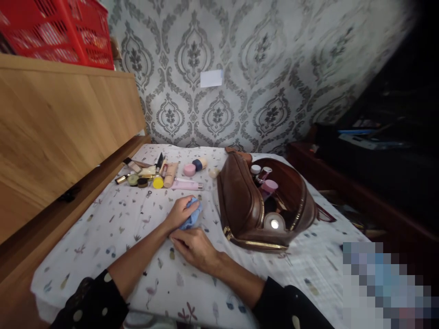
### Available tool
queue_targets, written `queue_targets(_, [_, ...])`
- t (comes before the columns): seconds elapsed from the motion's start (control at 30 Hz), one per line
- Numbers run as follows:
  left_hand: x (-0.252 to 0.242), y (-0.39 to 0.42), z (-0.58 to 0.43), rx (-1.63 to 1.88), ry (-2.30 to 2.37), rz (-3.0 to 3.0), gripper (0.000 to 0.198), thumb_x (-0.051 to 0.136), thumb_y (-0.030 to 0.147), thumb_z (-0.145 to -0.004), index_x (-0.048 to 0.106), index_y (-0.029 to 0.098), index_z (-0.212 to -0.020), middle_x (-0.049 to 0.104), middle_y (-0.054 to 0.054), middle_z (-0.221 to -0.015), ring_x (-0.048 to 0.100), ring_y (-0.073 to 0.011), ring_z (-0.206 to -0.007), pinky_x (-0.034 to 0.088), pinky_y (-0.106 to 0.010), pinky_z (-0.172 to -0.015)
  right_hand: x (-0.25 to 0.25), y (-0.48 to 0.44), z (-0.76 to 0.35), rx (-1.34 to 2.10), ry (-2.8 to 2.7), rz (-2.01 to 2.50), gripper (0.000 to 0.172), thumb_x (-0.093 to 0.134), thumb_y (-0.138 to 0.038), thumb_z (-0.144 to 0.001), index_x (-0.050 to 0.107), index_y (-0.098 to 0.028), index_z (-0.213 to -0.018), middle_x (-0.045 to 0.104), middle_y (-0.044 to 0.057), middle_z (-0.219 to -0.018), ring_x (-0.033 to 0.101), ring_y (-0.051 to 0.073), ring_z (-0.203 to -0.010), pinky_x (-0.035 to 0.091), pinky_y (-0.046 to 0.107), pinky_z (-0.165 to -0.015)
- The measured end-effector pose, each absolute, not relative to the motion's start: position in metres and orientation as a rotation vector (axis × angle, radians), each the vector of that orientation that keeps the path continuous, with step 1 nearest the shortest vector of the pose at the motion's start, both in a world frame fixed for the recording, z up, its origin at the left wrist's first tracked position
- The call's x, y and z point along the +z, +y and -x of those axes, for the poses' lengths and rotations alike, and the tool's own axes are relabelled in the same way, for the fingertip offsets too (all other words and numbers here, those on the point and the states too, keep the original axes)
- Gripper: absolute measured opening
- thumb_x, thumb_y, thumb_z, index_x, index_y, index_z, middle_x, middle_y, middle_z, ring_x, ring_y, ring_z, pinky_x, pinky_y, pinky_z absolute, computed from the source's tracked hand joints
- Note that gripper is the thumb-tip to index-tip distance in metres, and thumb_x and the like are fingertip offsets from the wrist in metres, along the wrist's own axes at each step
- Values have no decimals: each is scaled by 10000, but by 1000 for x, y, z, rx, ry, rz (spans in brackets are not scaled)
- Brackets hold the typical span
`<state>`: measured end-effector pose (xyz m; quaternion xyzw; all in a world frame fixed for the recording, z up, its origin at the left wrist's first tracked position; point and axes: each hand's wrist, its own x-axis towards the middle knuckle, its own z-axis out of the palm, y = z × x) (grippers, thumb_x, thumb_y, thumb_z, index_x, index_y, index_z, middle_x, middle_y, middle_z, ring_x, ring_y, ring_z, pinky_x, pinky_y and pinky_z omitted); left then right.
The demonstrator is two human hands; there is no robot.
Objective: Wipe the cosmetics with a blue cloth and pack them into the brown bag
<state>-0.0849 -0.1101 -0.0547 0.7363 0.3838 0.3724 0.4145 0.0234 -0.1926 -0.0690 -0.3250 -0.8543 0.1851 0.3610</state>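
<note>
My left hand [180, 212] is closed around a crumpled blue cloth [193, 214], over the middle of the patterned white sheet. Just below it, my right hand [195, 246] has its fingers curled together close to my left wrist; whether anything is in them is hidden. To the right stands an unzipped brown leather bag [240, 201], with a pink-capped container [269, 186] and other cosmetics inside. Beyond my hands lie a lilac tube [187, 185], a beige tube [170, 174], a round yellow item [158, 182] and a pink jar [189, 170].
A wooden cabinet [68, 123] borders the left side, with a red plastic basket [78, 36] on top. Patterned wallpaper [219, 109] covers the wall behind. A pixelated patch hides the lower right corner. A dark red wooden edge [329, 183] runs along the right.
</note>
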Motion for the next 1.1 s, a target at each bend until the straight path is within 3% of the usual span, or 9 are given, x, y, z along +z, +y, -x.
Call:
queue_targets(0.53, [-50,-111,86,912,1026,-1875,338,487,489,-873,465,197,-706,406,51,-633,406,-122,-641,345,-254,-623,-68,-187,-27,582,-2171,893,249,467,-228,-976,699,-172,-904,717,37,-694,648,146,-587,427,234,-599])
queue_targets(0.83, [-50,-96,104,1142,1247,-1924,288,474,431,-922,526,191,-773,480,34,-651,466,-134,-638,367,-252,-624,-66,-185,-29,590,-2195,899,262,451,-239,-974,677,-188,-851,683,17,-646,613,140,-554,410,233,-575])
queue_targets(0.97, [-48,-81,124,1194,1567,-2110,200,468,351,-951,591,199,-914,612,-40,-829,559,-194,-815,424,-297,-777,-67,-185,-29,596,-2190,912,287,437,-257,-979,676,-191,-836,666,12,-622,580,137,-524,399,240,-558])
queue_targets(1.1, [-50,-67,144,1207,1830,-2266,174,452,269,-956,605,189,-979,633,-118,-1042,549,-263,-1057,413,-379,-959,-67,-186,-29,607,-2195,942,289,438,-265,-979,684,-188,-849,662,12,-618,577,137,-529,395,239,-565])
